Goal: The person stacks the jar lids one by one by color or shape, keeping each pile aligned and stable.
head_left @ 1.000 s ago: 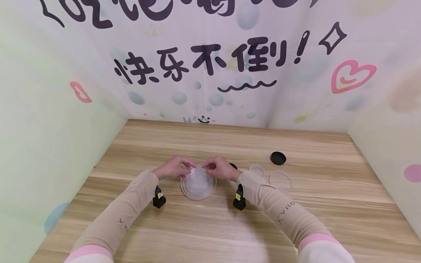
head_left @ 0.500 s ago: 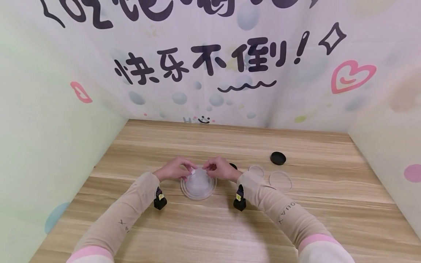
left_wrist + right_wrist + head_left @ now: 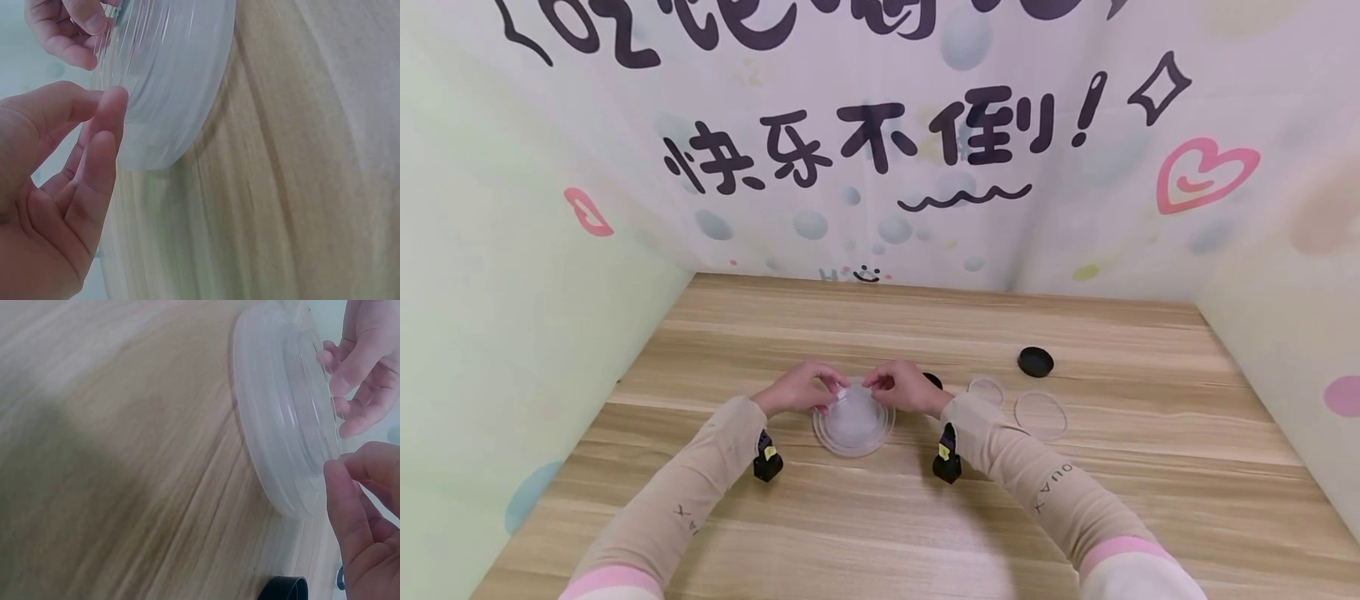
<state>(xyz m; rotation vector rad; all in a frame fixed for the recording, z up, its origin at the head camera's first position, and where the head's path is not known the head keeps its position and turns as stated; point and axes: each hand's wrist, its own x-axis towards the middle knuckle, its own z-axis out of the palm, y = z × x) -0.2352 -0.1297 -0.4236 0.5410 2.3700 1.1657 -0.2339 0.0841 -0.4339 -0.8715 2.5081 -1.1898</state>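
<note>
A stack of round translucent plastic pieces (image 3: 852, 432), wide at the bottom and narrower upward, sits on the table between both hands. At its upper left, my left hand (image 3: 801, 388) pinches the thin clear rim of the top round plastic piece between thumb and forefinger. My right hand (image 3: 910, 388) pinches the same rim on the other side. Seen from the left wrist, the stack (image 3: 178, 75) shows several layered edges above its wide base. In the right wrist view, the right fingertips (image 3: 335, 472) hold the clear rim, with the left hand's fingers across from them.
One shallow round black lid (image 3: 1036, 362) lies at the back right. A second black round piece (image 3: 284, 589) stands close by the right hand, partly hidden in the head view. Two thin clear round pieces lie beside the right forearm, a smaller one (image 3: 1002, 395) and a larger one (image 3: 1065, 419).
Both hands keep their pinch on the rim and barely move. The left wrist shifts very slightly to the right; the stack stays in place.
</note>
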